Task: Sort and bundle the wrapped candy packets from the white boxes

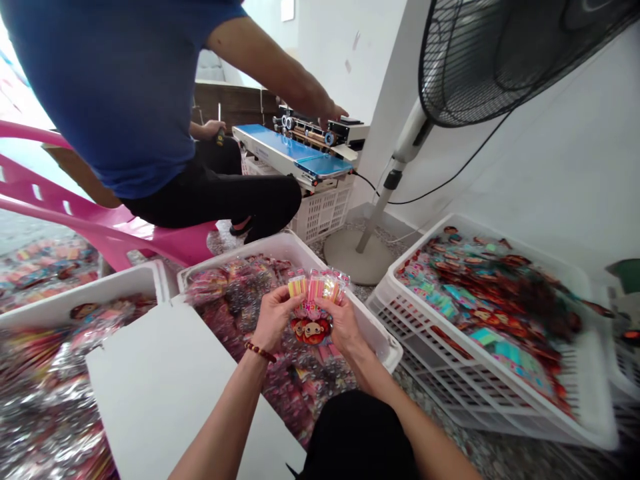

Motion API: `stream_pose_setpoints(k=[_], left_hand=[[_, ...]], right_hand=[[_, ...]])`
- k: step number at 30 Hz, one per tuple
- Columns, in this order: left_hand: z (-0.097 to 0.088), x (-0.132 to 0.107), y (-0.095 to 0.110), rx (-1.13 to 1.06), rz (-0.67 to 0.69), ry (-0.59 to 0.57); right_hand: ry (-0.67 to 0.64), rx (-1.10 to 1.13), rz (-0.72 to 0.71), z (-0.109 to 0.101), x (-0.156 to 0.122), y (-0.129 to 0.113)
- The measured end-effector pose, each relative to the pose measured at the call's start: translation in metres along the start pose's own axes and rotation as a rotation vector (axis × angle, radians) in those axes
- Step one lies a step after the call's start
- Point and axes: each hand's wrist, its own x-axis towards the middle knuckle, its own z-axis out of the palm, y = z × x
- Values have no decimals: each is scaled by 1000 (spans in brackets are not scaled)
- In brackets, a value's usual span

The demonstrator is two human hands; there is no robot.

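Note:
Both my hands hold a small fan of clear plastic packets (316,288) above a white crate. Yellow and pink striped pieces show through the wrappers, and a cartoon face with red hair is printed below them. My left hand (275,315), with a beaded bracelet (261,352) at its wrist, pinches the left side of the fan. On the right side, my right hand (341,323) grips with the thumb in front. Beneath them the white crate (387,343) is filled with many similar shiny packets (235,293). A white board (165,387) lies to the left of my hands.
A person in a blue shirt (115,87) sits on a pink chair (100,227) by a sealing machine with a blue belt (280,143). To the right are a standing fan (380,207) and a white basket of packets (425,360). Another white crate (135,283) stands left.

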Motion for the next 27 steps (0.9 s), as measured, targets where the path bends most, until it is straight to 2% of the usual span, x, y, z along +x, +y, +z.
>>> stream_pose_setpoints(k=[3,11,15,21,27], left_hand=[[-2,0,2,19,-4,-16],[5,-2,3,-41,-15,12],[10,-4,2,-141,-18,-21],[14,-8,6,-96,7,-4],[14,-9,7,-118,1,-38]], right_hand=[[-49,-15,14,1,-1,-4],[17,-14,-24,-2,-2,-1],[40,-27,-51,-1,-4,0],[27,-43,-69,1,-8,-6],[34,-12,-40,-1,-10,-2]])
